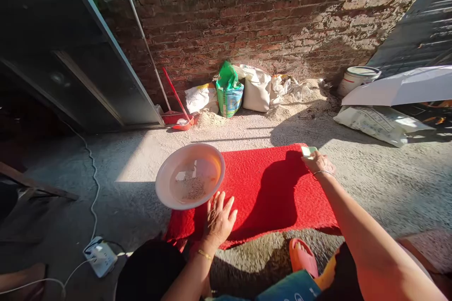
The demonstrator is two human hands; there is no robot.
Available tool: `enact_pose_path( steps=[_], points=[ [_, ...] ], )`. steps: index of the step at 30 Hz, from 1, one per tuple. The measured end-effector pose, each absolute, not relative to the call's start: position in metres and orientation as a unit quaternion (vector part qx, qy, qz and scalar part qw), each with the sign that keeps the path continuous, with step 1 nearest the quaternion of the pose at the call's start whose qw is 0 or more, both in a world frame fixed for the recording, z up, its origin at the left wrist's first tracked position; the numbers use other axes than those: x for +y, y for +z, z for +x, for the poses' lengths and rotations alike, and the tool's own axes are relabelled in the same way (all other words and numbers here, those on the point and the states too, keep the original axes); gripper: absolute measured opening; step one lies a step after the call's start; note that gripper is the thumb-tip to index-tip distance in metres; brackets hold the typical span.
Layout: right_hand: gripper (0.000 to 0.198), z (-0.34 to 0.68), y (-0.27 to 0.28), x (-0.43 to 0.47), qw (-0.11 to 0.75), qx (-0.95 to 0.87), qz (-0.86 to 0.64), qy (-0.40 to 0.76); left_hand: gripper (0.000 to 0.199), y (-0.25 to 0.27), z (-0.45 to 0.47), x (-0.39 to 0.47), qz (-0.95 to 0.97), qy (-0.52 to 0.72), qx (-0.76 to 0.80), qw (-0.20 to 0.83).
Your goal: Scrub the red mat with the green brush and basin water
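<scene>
A red, rough-piled mat (254, 193) lies spread on the concrete, its near edge hanging over wet ground. My left hand (219, 220) rests on its left part, fingers spread and holding nothing, just beside a pinkish-white basin (163, 187). Water with a patch of bubbles shows inside the basin, which sits at the mat's left end. At the far right corner of the mat, my right hand (319, 163) is closed around a small pale green block (309, 151). Whether that block is a brush or soap I cannot tell, since the fingers hide its underside.
Sacks (257, 89) and a red dustpan (183, 123) stand along the brick wall (212, 33). A white umbrella (399, 85) and a bucket (358, 80) are at right. Lower left, a power strip (100, 257) with cables lies on the floor. A pink slipper (302, 258) is near the mat.
</scene>
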State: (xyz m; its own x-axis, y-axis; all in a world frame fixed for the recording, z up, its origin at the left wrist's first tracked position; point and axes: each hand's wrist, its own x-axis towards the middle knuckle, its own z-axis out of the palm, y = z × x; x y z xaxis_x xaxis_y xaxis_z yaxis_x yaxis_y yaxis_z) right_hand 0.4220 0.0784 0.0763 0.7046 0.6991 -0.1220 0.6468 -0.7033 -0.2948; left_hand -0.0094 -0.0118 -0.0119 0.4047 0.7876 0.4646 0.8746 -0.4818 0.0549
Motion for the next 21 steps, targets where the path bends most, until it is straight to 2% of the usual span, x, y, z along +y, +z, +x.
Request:
enact_pose_path(
  steps=[7,12,16,21],
  points=[
    [0.042,0.257,0.086,0.129,0.102,-0.570,-0.807,0.116,0.037,-0.012,-0.011,-0.013,-0.835,-0.196,-0.507,0.088],
    [0.045,0.168,0.082,0.156,0.087,-0.676,-0.719,0.132,0.042,-0.012,-0.011,-0.016,-0.830,-0.191,-0.518,0.077],
    [0.047,0.186,0.077,0.165,0.075,-0.675,-0.719,0.144,0.041,-0.014,-0.012,-0.016,-0.830,-0.187,-0.521,0.072],
    [0.047,0.301,0.077,0.156,0.067,-0.571,-0.810,0.117,0.042,-0.013,-0.014,-0.014,-0.840,-0.175,-0.510,0.060]
  ],
)
